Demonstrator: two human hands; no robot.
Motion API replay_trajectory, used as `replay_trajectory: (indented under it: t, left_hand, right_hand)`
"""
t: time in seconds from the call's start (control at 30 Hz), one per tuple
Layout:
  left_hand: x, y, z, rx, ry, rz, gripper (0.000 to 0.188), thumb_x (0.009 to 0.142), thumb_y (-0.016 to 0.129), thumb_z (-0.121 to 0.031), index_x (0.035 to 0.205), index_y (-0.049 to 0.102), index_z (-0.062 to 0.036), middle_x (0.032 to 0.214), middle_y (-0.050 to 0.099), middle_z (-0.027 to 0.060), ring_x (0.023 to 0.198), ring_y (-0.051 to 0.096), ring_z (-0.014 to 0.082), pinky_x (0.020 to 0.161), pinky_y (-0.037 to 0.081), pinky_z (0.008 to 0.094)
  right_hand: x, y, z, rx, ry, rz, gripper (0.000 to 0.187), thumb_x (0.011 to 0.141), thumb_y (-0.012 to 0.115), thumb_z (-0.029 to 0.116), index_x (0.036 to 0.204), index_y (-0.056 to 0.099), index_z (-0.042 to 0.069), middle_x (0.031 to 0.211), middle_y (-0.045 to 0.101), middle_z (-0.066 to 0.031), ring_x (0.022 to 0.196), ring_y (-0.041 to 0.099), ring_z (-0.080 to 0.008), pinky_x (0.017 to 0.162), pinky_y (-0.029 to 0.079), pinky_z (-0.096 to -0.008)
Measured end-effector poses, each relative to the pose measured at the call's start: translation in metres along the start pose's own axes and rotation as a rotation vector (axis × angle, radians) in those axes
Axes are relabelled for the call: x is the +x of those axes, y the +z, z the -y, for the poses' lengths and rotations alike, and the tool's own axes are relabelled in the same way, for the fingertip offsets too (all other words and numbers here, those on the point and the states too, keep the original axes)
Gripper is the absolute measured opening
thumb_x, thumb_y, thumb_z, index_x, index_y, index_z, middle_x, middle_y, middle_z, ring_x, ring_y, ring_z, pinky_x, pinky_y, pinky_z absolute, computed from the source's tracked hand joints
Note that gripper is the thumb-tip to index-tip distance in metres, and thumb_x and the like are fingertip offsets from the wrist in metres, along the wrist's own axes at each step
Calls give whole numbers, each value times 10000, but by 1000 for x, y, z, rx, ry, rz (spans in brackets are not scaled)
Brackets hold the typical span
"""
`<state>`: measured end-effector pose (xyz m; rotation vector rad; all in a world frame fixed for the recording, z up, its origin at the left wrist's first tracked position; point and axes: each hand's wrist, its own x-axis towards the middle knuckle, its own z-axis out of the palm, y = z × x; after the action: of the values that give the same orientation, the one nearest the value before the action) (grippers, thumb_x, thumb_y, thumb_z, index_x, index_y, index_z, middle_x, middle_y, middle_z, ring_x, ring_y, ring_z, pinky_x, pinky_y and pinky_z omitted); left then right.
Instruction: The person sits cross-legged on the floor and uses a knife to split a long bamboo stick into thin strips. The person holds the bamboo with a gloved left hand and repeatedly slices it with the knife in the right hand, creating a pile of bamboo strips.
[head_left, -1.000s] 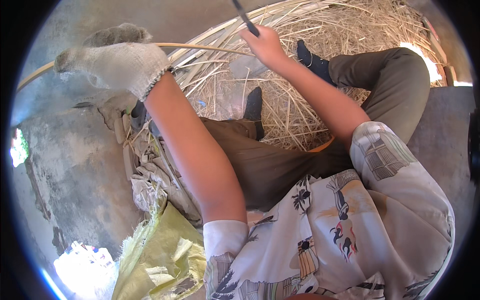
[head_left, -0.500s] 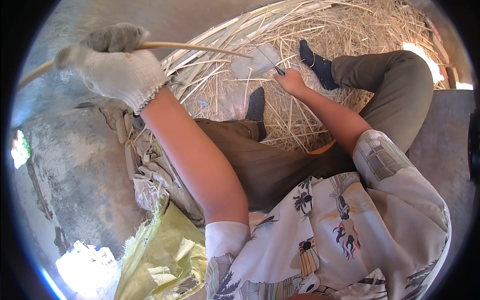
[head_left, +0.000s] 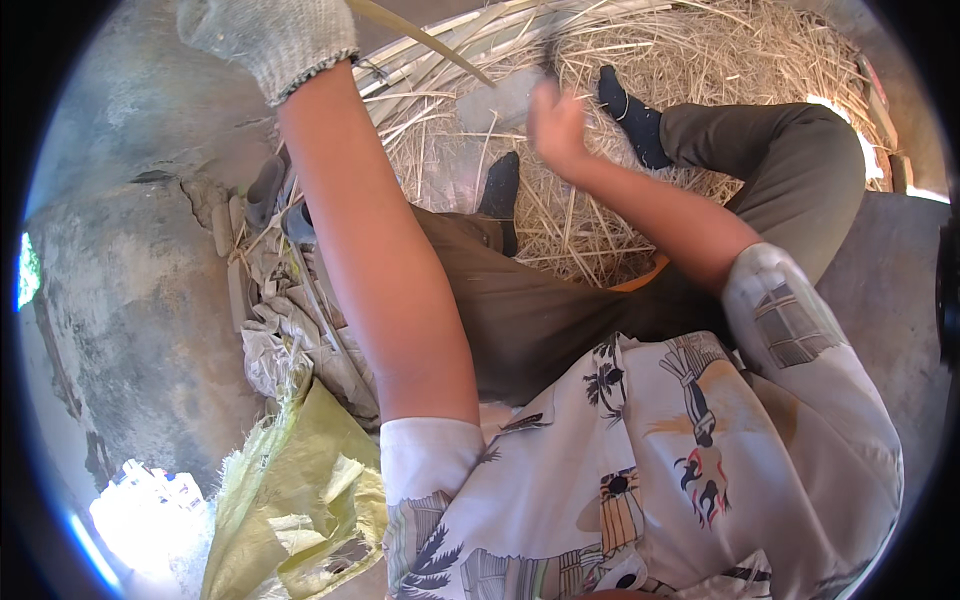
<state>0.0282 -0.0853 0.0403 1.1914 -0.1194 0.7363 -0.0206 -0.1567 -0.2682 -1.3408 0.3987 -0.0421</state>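
Observation:
My left hand (head_left: 275, 35), in a knitted off-white glove, is at the upper left, its fingers partly cut off by the picture's edge. It is closed on a long, thin tan bamboo strip (head_left: 425, 38), whose free end slants down toward a grey block (head_left: 497, 103). My bare right hand (head_left: 557, 128) is raised right of that block, blurred by motion. Its fingers are closed round the dark handle of a knife (head_left: 549, 60); the blade is too smeared to make out.
Straw-like shavings (head_left: 700, 60) cover the floor round my socked feet. Long pale strips (head_left: 480, 38) curve along the far side. On the left lie crumpled sacking (head_left: 290, 340) and a frayed yellow-green woven sack (head_left: 300, 480), beside a worn grey surface (head_left: 140, 340).
My left hand has moved up and toward the right with the strip, partly out of the picture. My right hand has shifted slightly left and up, and the knife has turned more upright.

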Motion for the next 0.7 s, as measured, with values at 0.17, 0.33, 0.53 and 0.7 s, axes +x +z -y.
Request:
replay_trajectory:
  t: [0.17,0.33,0.53,0.7]
  left_hand:
    - [24,-14,19,-70,29,4,345,939,637,-446,764,536,-167,579,474,-31,432,454,101,376,325,268]
    - [16,-29,6,33,200,-5,353,951,619,-432,767,506,-153,576,464,-25,427,449,104,369,323,269]
    - [13,-19,13,84,131,-29,340,964,602,-422,783,488,-159,554,430,-30,417,427,97,369,309,265]
    - [3,-34,-9,-93,108,3,343,962,599,-453,813,499,-160,547,402,-39,413,406,88,368,288,266]
  right_hand:
    - [-3,-58,-42,-383,537,17,395,947,528,351,849,628,-19,593,583,-83,453,554,-206,443,442,-385]
    - [23,-22,90,99,-121,-27,319,927,583,272,705,515,53,527,465,-10,399,438,-127,374,338,-297]
    - [-30,3,8,49,208,-7,286,938,574,268,761,498,57,532,457,4,396,435,-121,361,325,-293]
    - [-17,-5,85,-251,19,59,226,918,570,218,921,582,-8,640,558,-34,484,513,-137,460,412,-324]
